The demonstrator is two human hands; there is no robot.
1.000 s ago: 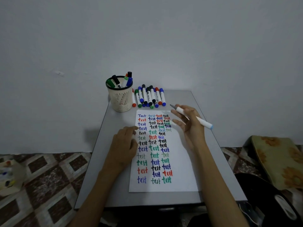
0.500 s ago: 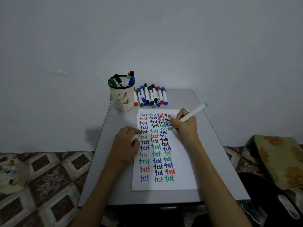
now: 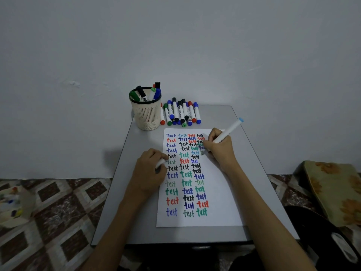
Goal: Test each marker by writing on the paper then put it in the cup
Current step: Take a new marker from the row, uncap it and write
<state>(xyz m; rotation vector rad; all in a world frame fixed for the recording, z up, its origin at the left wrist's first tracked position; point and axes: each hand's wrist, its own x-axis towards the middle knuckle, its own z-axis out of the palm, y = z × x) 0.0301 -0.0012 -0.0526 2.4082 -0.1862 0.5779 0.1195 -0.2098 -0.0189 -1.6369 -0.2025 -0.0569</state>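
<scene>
Right grip (image 3: 218, 147) curled round the white marker (image 3: 228, 131), its blue end pointing to the surface's (image 3: 259, 182) far right corner, tip down on the paper (image 3: 218, 192) among the upper-right "test" rows. Left grip (image 3: 149, 173) curled on a small white piece (image 3: 160, 163) at the paper's left edge. Cup (image 3: 146, 116) at far left corner, loose markers (image 3: 180, 114) just beside it.
</scene>
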